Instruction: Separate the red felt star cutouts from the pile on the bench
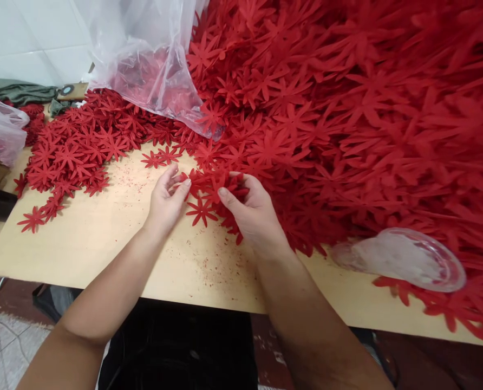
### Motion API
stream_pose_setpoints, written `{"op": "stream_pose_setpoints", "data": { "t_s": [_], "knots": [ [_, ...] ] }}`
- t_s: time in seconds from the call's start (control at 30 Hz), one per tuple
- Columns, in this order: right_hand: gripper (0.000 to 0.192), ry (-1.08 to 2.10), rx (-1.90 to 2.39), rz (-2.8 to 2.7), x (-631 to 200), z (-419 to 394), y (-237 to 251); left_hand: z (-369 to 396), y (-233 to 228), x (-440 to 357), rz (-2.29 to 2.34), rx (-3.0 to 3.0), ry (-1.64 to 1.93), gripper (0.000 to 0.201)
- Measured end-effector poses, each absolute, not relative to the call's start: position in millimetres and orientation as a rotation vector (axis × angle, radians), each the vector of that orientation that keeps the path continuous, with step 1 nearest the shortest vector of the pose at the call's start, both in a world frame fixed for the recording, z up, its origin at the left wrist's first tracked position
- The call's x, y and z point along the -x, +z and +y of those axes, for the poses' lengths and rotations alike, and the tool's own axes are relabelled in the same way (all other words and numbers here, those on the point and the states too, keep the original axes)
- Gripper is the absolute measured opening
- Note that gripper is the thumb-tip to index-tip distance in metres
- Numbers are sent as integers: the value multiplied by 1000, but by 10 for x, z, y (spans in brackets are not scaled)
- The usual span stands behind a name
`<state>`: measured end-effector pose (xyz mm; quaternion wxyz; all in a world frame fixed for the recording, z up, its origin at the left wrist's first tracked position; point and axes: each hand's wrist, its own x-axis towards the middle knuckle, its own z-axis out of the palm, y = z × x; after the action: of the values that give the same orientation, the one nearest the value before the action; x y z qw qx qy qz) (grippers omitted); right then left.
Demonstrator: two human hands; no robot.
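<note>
Both hands are over the table in front of the large heap of red flower-shaped cut-outs. Between thumb and fingers, my left hand pinches the edge of a red flower cut-out. My right hand closes its thumb and fingers on a few red flower cut-outs, partly hidden by the hand. Just below them, a single red flower cut-out lies on the table. Two more loose flowers are beyond my left hand.
A smaller pile of red flowers spreads at the left. Behind it, a clear plastic bag holds red pieces. A clear plastic container lies on the right of the wooden table, near its front edge. Red scraps dot the surface.
</note>
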<state>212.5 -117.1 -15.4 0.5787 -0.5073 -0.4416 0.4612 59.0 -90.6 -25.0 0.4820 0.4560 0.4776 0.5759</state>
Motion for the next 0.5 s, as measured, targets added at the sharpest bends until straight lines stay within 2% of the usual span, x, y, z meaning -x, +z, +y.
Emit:
{"op": "stream_pose_setpoints", "data": {
  "t_s": [0.07, 0.23, 0.37, 0.5],
  "knots": [
    [35, 1129, 1178, -1024, -2125, -1160, -181, -914, -282, -608, 1194, -1200, 1434, 35],
    [22, 1124, 1229, -1005, -2125, -1165, -164, -920, -272, -559, 1292, -1355, 1474, 21],
    [31, 1026, 1345, -1028, -2135, -1170, -139, -1023, -192, -619, 1165, -1528, 1422, 16],
    [35, 997, 1298, -1066, -2108, -1168, -161, -1136, -149, -740, 1080, -1689, 1245, 25]
  ]
}}
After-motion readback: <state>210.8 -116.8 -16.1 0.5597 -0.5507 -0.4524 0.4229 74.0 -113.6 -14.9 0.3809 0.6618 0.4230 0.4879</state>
